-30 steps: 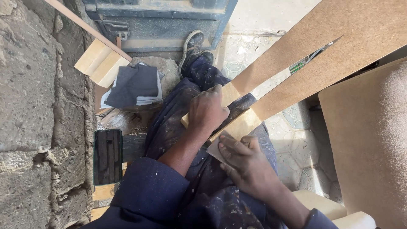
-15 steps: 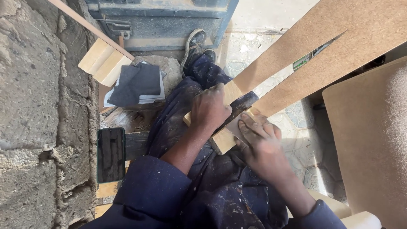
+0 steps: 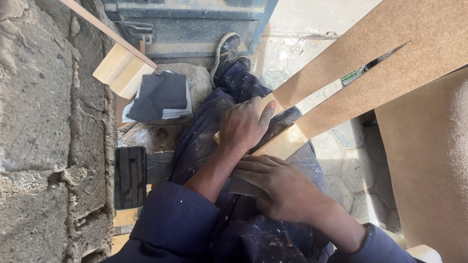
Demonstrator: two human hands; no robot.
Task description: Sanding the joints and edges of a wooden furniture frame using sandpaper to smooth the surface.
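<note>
Seen from the head camera, the person sits with legs in dark blue, paint-flecked trousers stretched toward the far side, one worn shoe [image 3: 225, 52] resting against a grey metal door [image 3: 195, 22].

The left hand [image 3: 246, 125] lies flat, fingers extended, pressing down on the near end of a long brown board strip [image 3: 341, 63] that runs from the lap up to the far right. A second, parallel board strip [image 3: 360, 100] lies just beside it to the right, its pale cut end resting on the thigh; a narrow wedge-shaped gap separates the two strips.

The right hand [image 3: 285, 187] rests nearer the body, fingers spread over a small dark flat piece [image 3: 243, 186] on the lap, just near the end of the second strip. Whether it grips this piece or only presses on it cannot be told.

To the left, a rough stone wall [image 3: 44, 122] fills the frame. Beside it lies a dark phone [image 3: 130, 177] on a wooden plank. Farther away, a stack of dark sandpaper sheets [image 3: 158, 95] sits on a stone, with a pale wooden block [image 3: 121, 70] behind it. A large brown panel [image 3: 429, 160] stands at the right edge, over a patterned tile floor [image 3: 348, 165].
</note>
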